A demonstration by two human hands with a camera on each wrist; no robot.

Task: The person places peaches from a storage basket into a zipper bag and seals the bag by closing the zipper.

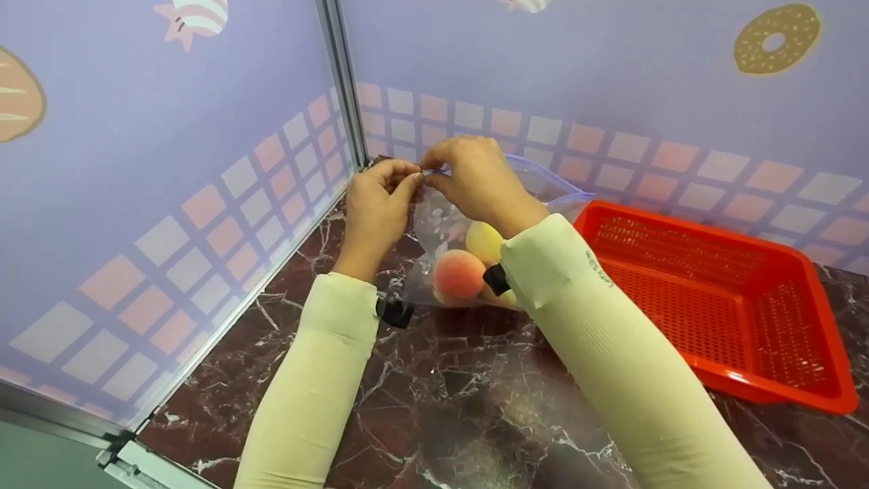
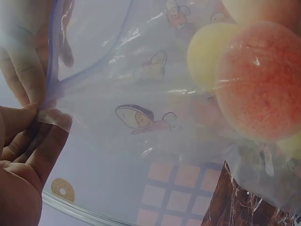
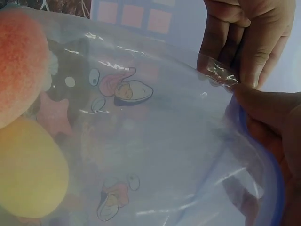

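Two arms in pale sleeves reach up from the near edge of the tabletop (image 1: pixel 475 401); both hands meet over the far left corner, close to the wall; the left hand (image 1: pixel 375 204) and the right hand (image 1: pixel 475 180) are almost touching, and both pinch the top of a clear bag (image 1: pixel 441 231) at the same spot.

Left fingers (image 2: pixel 33 136) are pressed together with the thumb on the bag's corner, just by the blue zip strip (image 2: pixel 51 56); right fingers (image 3: pixel 240 52) are curled, and the thumb squeezes the thin plastic from the other side; I think they hold it this way so the top stays up and the two sides of the zip line up.

Because the top is held high, the fruit sinks to the bottom of the bag; a pink peach (image 1: pixel 458 274) sits in front, a yellow fruit (image 1: pixel 483 241) right behind it, touching it; the bottom of the bag looks to rest on the tabletop, so the hands carry little weight; small cartoon pictures are printed on the plastic.

A red basket (image 1: pixel 781 380) lies at the right edge, just beside the bag but not touching the hands; nothing can be seen in it.
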